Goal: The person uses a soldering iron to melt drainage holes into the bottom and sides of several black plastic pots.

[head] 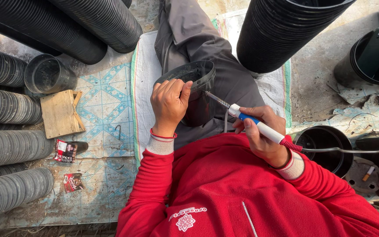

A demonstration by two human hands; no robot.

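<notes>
My left hand (168, 105) grips the rim of a black plastic pot (197, 75) that rests tilted on my lap, thumb hooked over its edge. My right hand (263, 132) holds a white and blue soldering iron (254, 123) like a pen, a red collar and grey cord at its back end. The iron's metal tip (211, 97) touches the side wall of the pot just below the rim. I wear a red jacket, and grey trousers show beneath the pot.
Long stacks of nested black pots lie at the left (9, 145) and top (93, 24); another stack (281, 30) stands at top right. A wooden block (60, 114), a single pot (49, 73), small red packets (66, 150) and open black pots (325, 147) lie about me.
</notes>
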